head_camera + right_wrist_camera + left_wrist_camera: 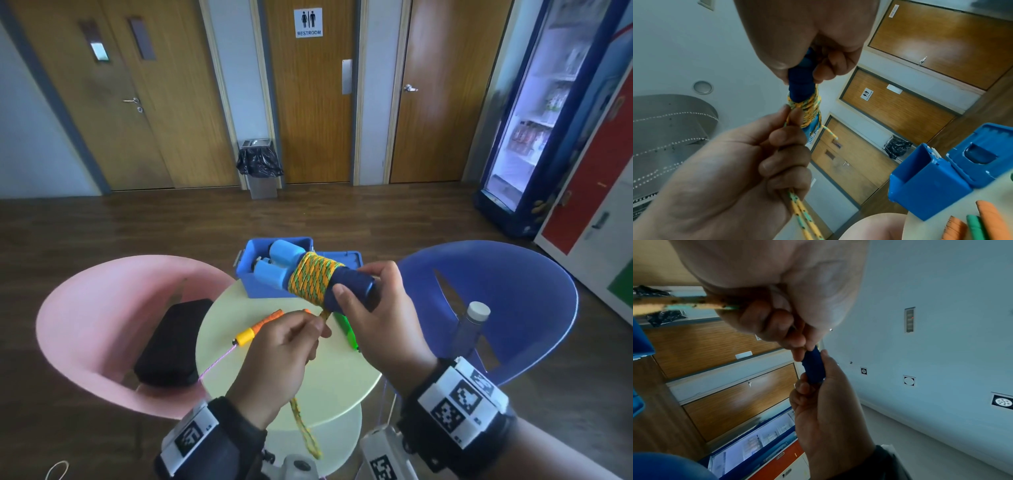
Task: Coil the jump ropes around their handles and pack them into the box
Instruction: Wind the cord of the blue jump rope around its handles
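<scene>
My right hand grips the dark blue ends of a pair of jump-rope handles, held above the table. An orange-and-green rope coil is wound round their middle, and their light blue ends point toward the open blue box. Just below the coil my left hand pinches the doubled rope. The rope's loose loop hangs past the table's near edge. A second rope with orange handles and a green handle lie on the table.
The small round pale table stands between a pink chair holding a black case and a blue chair with a capped bottle. The box lid lies open beside the box.
</scene>
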{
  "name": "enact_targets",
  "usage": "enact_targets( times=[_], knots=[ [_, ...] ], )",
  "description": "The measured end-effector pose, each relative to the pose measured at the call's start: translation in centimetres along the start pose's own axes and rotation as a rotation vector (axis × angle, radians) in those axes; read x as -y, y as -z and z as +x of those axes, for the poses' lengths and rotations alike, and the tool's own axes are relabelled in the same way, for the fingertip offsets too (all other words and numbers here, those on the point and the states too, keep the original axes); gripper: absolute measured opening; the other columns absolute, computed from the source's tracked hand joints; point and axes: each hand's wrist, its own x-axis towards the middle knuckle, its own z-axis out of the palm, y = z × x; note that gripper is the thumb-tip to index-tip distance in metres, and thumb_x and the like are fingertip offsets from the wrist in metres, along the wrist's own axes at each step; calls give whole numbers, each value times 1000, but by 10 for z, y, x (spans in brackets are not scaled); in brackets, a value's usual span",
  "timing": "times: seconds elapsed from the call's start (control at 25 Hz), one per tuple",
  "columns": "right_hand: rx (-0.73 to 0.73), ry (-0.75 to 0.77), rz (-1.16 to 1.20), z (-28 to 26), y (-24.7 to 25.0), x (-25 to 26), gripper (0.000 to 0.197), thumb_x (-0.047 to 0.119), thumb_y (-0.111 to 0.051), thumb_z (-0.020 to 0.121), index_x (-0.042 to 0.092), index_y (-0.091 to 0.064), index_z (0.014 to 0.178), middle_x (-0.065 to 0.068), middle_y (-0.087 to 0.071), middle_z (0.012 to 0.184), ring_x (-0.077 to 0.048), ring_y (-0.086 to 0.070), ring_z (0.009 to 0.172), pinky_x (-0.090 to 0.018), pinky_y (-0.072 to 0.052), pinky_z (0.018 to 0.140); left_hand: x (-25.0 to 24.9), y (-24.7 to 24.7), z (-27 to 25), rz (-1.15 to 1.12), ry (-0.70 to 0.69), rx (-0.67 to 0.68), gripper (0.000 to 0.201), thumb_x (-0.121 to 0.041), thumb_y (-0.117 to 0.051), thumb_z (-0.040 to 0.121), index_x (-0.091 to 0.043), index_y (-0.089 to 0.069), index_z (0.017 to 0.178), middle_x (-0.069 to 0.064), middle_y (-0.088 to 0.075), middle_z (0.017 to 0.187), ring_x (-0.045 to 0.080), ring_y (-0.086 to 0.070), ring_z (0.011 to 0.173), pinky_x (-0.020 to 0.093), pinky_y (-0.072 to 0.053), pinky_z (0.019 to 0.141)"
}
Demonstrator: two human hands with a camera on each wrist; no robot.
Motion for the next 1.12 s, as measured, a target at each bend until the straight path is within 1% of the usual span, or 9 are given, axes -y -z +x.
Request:
enact_targets(
  times=[0.12,0.32,0.48,0.56,0.68,0.8,0.96,1.04,1.12],
  knots=[
    [-2,26,-72,-3,0,1,31,39,-71,86,39,-41,92,11,-62,76,-5,-58,66,-26,-47,60,1,4,-1,76,-42,41,22,-30,-57,95,-28,-69,76,-7,-50,55,10,-47,57,33,-43,62],
    [42,91,-223,-7,2,10,35,41,-70,86,35,-39,101,17,-53,73,-17,-56,70,-33,-44,62,-2,15,-2,180,-83,135,26,-46,-56,83,-23,-65,78,14,-60,69,32,-54,68,46,-46,67],
    [107,129,-345,-6,0,16,35,45,-67,87,26,-43,105,7,-60,80,-25,-60,76,-37,-46,64,-1,28,4,417,-154,181,27,-47,-59,82,-21,-61,76,2,-53,60,13,-46,56,35,-41,58],
    [193,122,-463,-5,-1,19,34,44,-64,88,23,-43,104,7,-59,77,-24,-58,72,-37,-47,63,1,35,6,659,-258,221,29,-54,-52,86,-26,-61,84,-5,-53,62,14,-49,61,35,-38,56],
    [424,-15,-514,6,5,22,33,43,-67,85,22,-48,102,14,-54,73,-9,-51,63,-21,-41,53,-1,41,11,918,-444,313,44,-63,-32,92,-32,-63,91,-6,-63,74,17,-58,71,32,-35,57],
    [614,-117,-435,19,15,24,34,46,-74,79,25,-55,97,8,-63,85,-10,-58,67,-23,-48,55,-1,53,17,740,-447,376,53,-72,-40,89,-26,-62,76,-9,-57,76,7,-54,70,32,-43,62],
    [729,-59,-471,29,19,29,33,51,-75,78,29,-60,97,10,-64,91,-9,-63,81,-28,-54,69,5,50,19,522,-350,449,38,-61,-55,87,-26,-70,84,-17,-57,115,2,-59,103,22,-45,87],
    [752,-84,-444,33,20,27,32,51,-76,78,29,-62,96,9,-67,94,-12,-66,86,-34,-57,77,7,42,18,385,-311,455,28,-51,-59,87,-25,-68,83,-13,-66,102,10,-62,96,26,-47,84],
    [748,-118,-428,34,20,22,32,53,-74,78,29,-63,96,8,-67,95,-14,-66,88,-36,-57,80,8,39,17,326,-248,415,29,-49,-60,86,-22,-65,78,-3,-68,87,19,-63,85,39,-51,78]
  ],
)
